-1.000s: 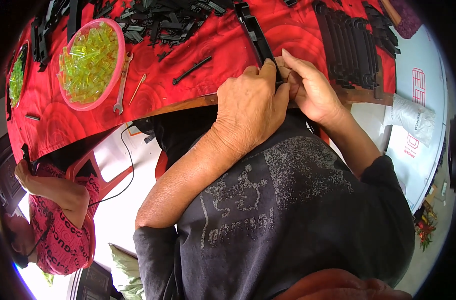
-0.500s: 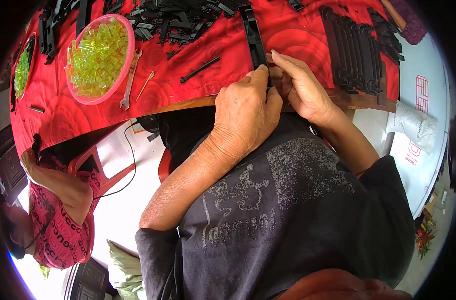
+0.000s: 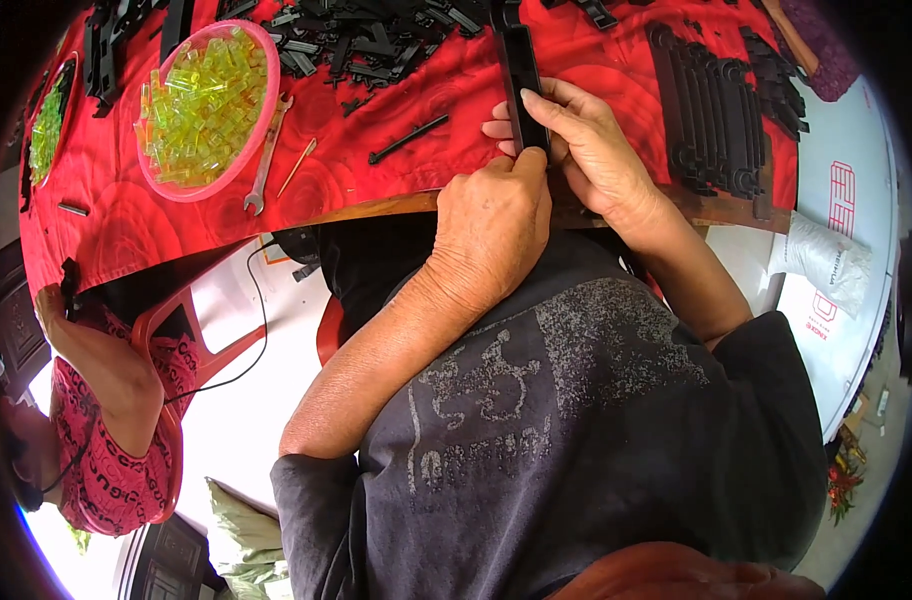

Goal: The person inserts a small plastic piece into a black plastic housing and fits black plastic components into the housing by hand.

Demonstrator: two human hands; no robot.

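Note:
A long, narrow black plastic housing (image 3: 522,85) stands out from me over the table's near edge, its hollow face toward me. My left hand (image 3: 491,215) is closed on its near end, with the thumb pressed against it. Around its right side wraps my right hand (image 3: 601,150), thumb on the front and fingertips showing past the left side. Whether a small part sits between my left fingertips is hidden. To the left of the housing, a thin black rod (image 3: 408,139) lies on the red tablecloth (image 3: 326,185).
A pink bowl (image 3: 275,85) of yellow-green clear pieces, a wrench (image 3: 266,165) and a thin stick (image 3: 297,167) lie left. Black plastic parts (image 3: 376,40) are heaped at the back. Long black parts (image 3: 711,110) are lined up right. Another person (image 3: 121,400) sits at left.
The housing has turned slightly and shifted a little right. My right fingers now reach around to its left side, and my left hand has slid lower at the near end.

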